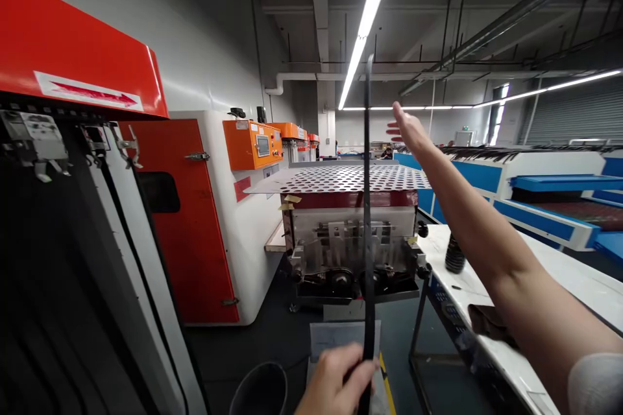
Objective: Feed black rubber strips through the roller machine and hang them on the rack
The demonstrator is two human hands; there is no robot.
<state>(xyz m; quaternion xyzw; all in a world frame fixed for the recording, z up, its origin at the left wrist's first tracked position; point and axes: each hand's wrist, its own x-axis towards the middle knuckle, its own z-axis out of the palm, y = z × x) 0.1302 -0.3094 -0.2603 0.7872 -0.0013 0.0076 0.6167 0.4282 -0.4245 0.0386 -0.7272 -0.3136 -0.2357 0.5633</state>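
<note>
My left hand (338, 379) is low in the middle, fingers pinched round the bottom end of a long thin black strip (368, 207). The strip stands almost upright and reaches up past the ceiling light. My right hand (407, 128) is stretched far forward and up, fingers extended and flat, holding nothing. It hovers above the far right corner of a perforated metal plate (341, 179) on top of a machine (350, 246). The right hand is to the right of the strip and does not touch it.
A red and black rack (73, 207) with clips fills the left. Behind it are a white cabinet with a red door (187, 220) and an orange control box (253, 142). A white table (487, 285) with a black ribbed part (455, 254) runs along the right. A grey bin (260, 389) is below.
</note>
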